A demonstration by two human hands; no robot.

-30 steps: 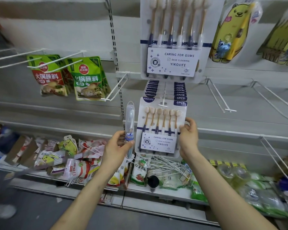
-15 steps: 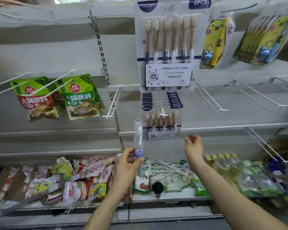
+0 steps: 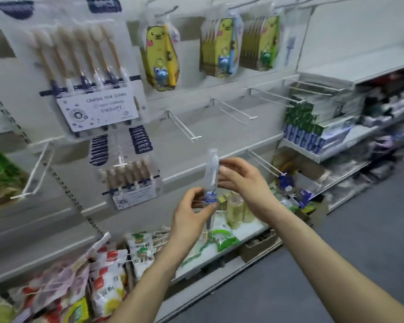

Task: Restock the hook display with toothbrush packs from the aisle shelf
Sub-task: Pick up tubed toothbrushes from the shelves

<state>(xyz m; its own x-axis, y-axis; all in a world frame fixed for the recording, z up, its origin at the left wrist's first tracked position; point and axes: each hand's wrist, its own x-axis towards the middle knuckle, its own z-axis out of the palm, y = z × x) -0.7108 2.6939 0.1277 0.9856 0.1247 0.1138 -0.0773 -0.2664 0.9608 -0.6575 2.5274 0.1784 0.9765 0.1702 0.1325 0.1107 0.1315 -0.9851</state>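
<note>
L hand (image 3: 191,217) grips slim clear toothbrush pack (image 3: 211,173) at lower label end, thumb + fingers curled round it. Pack upright, slight tilt. R hand (image 3: 245,183) pinches pack's upper half, thumb + forefinger at its right edge, other fingers loosely bent. Wire hook (image 3: 264,163) just right of R fingertips, apart. 6-brush packs (image 3: 131,180) hang left of L fingers, well apart. Snack bags (image 3: 107,283) on shelf below both hands. Frame blurred.

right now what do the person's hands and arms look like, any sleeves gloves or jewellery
The left hand and right hand are both bare: no gloves, and no rings that the blurred frame shows. The left forearm and right forearm are bare down to the picture's edge, with no sleeve, watch or bracelet in view.
</note>
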